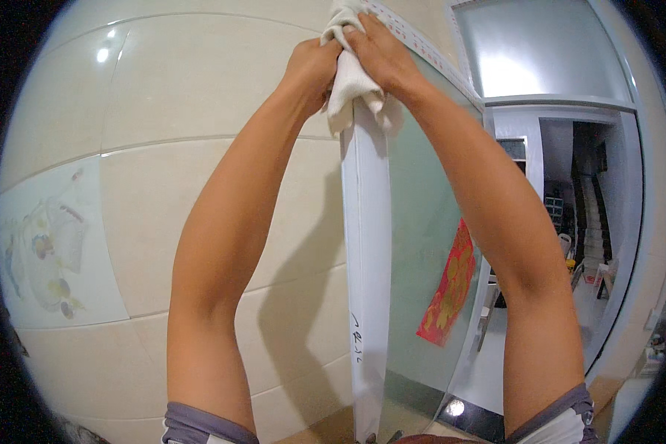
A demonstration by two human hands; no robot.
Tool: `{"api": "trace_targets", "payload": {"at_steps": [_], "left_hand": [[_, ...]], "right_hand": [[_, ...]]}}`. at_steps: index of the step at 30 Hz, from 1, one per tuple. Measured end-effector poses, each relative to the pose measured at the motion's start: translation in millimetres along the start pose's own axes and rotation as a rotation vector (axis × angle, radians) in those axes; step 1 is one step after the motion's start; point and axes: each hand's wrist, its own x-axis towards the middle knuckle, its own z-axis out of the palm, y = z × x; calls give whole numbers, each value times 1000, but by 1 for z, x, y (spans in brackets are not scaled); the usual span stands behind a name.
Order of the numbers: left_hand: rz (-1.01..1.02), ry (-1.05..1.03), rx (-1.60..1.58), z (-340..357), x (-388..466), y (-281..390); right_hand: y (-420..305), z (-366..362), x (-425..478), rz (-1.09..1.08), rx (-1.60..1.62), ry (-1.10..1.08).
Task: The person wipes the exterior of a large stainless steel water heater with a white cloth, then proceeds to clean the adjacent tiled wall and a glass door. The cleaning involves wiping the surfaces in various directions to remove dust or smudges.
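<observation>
Both arms reach up to a cream cloth draped over the upper part of a narrow white door edge. My left hand grips the cloth from the left, its fingertips partly hidden by the folds. On the other side my right hand presses and holds the cloth, thumb near the left hand. Loose cloth ends hang below the hands along the edge. Black handwritten marks show low on the white edge. To its right stretches a frosted glass panel with a red and gold paper strip.
Beige wall tiles fill the left, one bearing a faded floral picture. A glass pane sits above a doorway at right. Through the doorway show a white floor and furniture. White tape with red print borders the panel's top.
</observation>
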Motion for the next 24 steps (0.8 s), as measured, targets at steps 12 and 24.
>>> {"api": "trace_targets", "payload": {"at_steps": [12, 24], "left_hand": [[-71, 3, 40, -3, -176, -57], [-200, 111, 358, 1, -384, -116]], "right_hand": [[-63, -6, -214, 113, 36, -57], [-147, -28, -420, 271, 115, -347]]}}
